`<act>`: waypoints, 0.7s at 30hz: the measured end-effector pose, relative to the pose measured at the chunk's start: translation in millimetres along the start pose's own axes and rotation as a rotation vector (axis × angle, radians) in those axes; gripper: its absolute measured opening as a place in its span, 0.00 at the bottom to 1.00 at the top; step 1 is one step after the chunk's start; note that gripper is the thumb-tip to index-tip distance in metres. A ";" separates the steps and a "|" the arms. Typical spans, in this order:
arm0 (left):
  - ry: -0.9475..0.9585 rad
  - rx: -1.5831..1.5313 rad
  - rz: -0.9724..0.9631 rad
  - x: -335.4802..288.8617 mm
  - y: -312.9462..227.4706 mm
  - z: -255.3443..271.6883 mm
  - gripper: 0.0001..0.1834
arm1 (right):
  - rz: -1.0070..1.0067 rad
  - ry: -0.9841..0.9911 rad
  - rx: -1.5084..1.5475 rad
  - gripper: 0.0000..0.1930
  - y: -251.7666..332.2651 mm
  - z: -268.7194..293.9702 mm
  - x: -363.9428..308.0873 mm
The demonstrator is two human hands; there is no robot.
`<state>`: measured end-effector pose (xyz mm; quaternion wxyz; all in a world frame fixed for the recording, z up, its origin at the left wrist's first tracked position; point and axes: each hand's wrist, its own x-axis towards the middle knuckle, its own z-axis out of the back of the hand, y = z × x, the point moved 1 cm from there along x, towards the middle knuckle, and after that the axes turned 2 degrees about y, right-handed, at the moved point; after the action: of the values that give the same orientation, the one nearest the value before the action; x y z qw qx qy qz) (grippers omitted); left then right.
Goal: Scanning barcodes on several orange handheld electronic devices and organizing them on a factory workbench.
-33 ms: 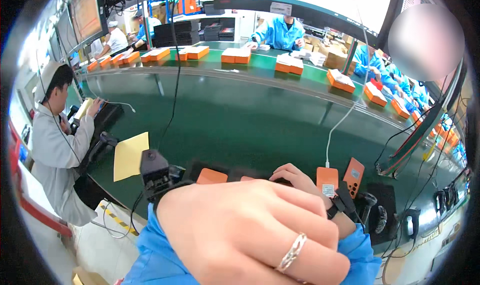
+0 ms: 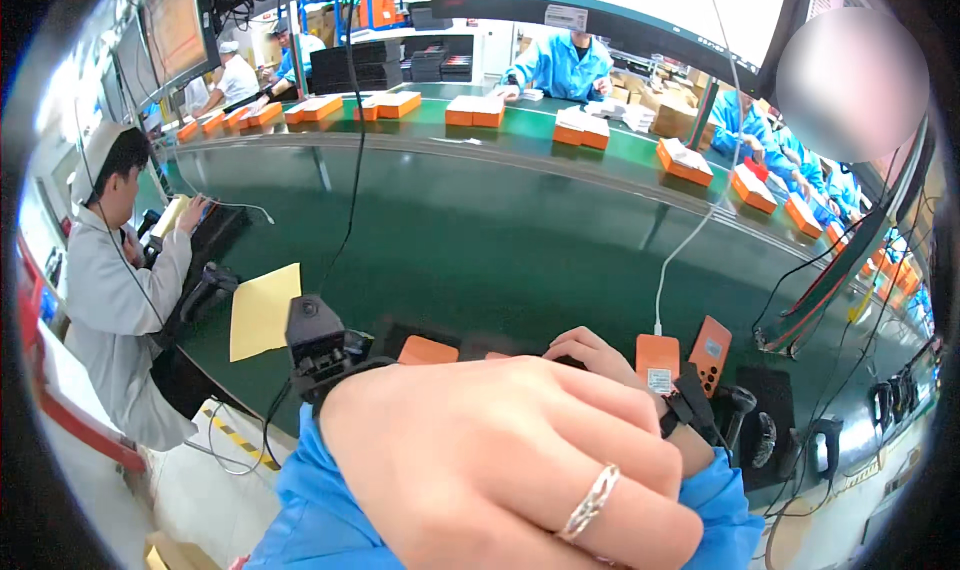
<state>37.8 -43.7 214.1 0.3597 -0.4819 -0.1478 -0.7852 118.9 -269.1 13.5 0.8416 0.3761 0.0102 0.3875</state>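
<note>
Left hand: the left hand (image 2: pixel 510 460) is big and close, back side up, with a silver ring (image 2: pixel 590 502) on one finger. Its fingers bend down, and I cannot tell if its grip is open or has hold of something.
Right hand: the right hand (image 2: pixel 603 358) is behind the left one, partly hidden, with its fingers bent over the worktop (image 2: pixel 450 235). I cannot tell what its grip has.
Orange phone: the orange phone (image 2: pixel 428 350) lies flat on a dark mat (image 2: pixel 400 332), just past the left hand, which hides its near end. A bit of orange (image 2: pixel 497 356) peeks out beside it.
Corded orange block: the corded orange block (image 2: pixel 657 353) lies just right of the right hand. A white cord (image 2: pixel 659 290) goes into its far end.
Phone with round cameras: the phone with round cameras (image 2: pixel 710 358) lies tilted beside the block.
Yellow paper: the yellow paper (image 2: pixel 265 312) is on the left.
Co-worker: a person (image 2: pixel 125 270) in a pale coat is at the far left.
</note>
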 end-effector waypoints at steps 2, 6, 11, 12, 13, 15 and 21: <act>-0.033 0.010 0.003 -1.0 0.4 -4.2 0.11 | 0.073 -0.003 -0.048 0.10 -7.2 -3.5 3.1; -0.100 -0.013 -0.026 -6.4 6.7 -11.7 0.11 | 0.022 0.015 -0.028 0.10 -0.8 -1.9 4.9; -0.118 -0.004 -0.062 -3.7 7.9 -17.2 0.11 | 0.113 0.005 -0.032 0.10 -5.3 -2.4 8.1; -0.119 -0.005 -0.067 -4.7 11.0 -16.7 0.11 | 0.099 -0.004 -0.038 0.10 -3.7 0.4 5.0; -0.119 -0.007 -0.075 -5.1 13.8 -16.2 0.11 | 0.072 -0.010 -0.040 0.10 0.3 3.9 2.2; -0.124 -0.081 -0.012 3.0 3.8 -9.6 0.11 | 0.031 -0.030 -0.058 0.10 7.5 8.1 -3.5; 0.087 -0.370 0.058 12.3 -16.8 33.9 0.13 | 0.056 0.014 -0.045 0.11 14.5 -0.2 7.9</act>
<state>44.5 -17.5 243.3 0.2933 -0.5095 0.0286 -0.8084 115.0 -257.8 24.9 0.8387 0.3544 -0.0033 0.4135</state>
